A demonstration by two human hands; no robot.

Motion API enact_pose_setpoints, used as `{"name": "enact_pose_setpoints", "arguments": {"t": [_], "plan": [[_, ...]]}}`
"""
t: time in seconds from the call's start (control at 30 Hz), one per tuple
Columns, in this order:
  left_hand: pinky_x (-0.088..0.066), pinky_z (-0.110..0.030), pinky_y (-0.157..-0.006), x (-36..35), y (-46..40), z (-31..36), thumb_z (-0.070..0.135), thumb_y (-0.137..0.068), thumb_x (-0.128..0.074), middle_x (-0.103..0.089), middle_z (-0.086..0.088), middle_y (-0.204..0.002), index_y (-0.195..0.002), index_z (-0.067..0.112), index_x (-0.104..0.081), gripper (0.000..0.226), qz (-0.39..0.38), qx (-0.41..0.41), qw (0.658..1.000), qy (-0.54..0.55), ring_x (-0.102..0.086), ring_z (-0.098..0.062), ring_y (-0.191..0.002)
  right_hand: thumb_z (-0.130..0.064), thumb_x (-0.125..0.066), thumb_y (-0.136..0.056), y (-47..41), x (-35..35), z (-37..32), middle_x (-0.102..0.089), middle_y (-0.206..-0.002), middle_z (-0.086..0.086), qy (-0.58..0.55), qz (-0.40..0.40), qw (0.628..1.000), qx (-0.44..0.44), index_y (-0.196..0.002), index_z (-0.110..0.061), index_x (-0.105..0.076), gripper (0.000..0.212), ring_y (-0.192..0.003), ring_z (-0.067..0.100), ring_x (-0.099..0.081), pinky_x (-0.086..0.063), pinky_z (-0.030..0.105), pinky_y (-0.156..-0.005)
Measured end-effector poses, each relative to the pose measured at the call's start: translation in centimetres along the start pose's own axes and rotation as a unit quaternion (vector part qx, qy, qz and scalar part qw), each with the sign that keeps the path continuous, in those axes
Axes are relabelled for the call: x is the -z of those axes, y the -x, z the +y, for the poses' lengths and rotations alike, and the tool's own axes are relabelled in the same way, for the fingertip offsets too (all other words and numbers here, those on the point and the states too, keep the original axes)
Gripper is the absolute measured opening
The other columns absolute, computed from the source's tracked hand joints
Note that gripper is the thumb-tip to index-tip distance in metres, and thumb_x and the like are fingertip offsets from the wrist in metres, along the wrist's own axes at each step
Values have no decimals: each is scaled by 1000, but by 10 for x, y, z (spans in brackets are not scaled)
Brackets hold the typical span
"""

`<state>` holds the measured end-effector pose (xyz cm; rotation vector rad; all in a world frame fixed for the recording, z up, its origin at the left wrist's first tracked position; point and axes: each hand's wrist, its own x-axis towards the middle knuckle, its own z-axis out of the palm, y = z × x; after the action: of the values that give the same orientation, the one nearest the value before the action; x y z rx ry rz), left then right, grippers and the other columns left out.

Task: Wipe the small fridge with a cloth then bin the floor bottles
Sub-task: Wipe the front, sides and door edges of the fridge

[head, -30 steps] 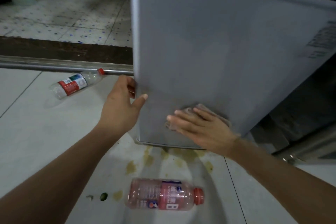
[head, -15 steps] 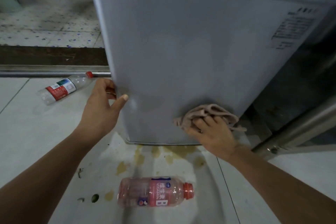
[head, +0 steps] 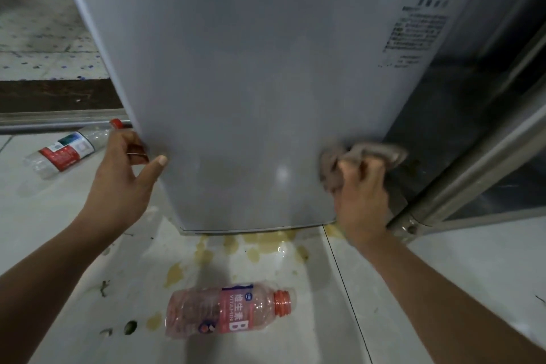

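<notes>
The small grey fridge (head: 251, 91) fills the middle of the head view, standing on the floor. My left hand (head: 124, 183) grips its lower left edge, thumb on the front face. My right hand (head: 362, 195) holds a bunched beige cloth (head: 369, 154) against the fridge's lower right corner. A pink empty bottle (head: 227, 309) with an orange neck and no cap lies on its side on the floor in front of the fridge. A clear bottle (head: 65, 151) with a red and white label and a red cap lies to the left, behind my left hand.
Yellow-brown spill stains (head: 260, 248) spread over the white tiles under the fridge's front. A metal door track (head: 59, 120) runs along the left. A metal frame (head: 472, 171) stands close to the fridge's right side.
My right hand has slid the cloth rightwards along the fridge's lower front, from the middle to the right corner, bunching it up. The left hand keeps its grip on the left edge.
</notes>
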<state>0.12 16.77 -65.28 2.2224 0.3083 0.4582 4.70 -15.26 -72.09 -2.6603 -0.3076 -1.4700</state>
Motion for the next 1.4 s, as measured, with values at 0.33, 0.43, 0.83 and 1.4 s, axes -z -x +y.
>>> {"name": "enact_pose_setpoints", "arguments": {"t": [0.33, 0.43, 0.83, 1.4], "plan": [[-40, -34, -84, -2, 0, 1, 25, -91, -56, -53, 0, -110, -120, 13, -41, 35, 11, -7, 1000, -8, -52, -16, -98, 10, -46, -69, -66, 40, 4, -41, -115, 29, -241, 29, 947, -210, -110, 8, -48, 41, -104, 36, -50, -38, 30, -97], [-41, -32, -81, -4, -2, -6, 28, -91, -56, -53, 4, -109, -116, 21, -42, 29, 25, -12, 1000, 3, -52, -14, -96, 8, -43, -77, -83, 39, 6, -45, -123, 27, -257, 67, 938, -224, -120, 9, -44, 43, -116, 26, -49, -33, 18, -105], [-40, -36, -77, -41, 20, -51, 26, -92, -53, -53, 0, -98, -105, 16, -42, 20, -27, 25, 997, -65, -50, -19, -89, -9, -48, -88, 59, -29, -17, -41, -130, 30, -190, -293, 840, -416, -142, 0, -18, 62, -114, 42, -48, -40, 44, -93], [-36, -30, -74, -42, 19, -59, 26, -91, -54, -54, 3, -94, -100, 21, -39, 18, -32, 16, 999, -18, -52, -15, -86, -10, -53, -83, 63, -31, -44, -33, -93, 9, -61, -141, 974, 168, -91, -12, -68, 17, -80, 27, -42, -51, 35, -58]]}}
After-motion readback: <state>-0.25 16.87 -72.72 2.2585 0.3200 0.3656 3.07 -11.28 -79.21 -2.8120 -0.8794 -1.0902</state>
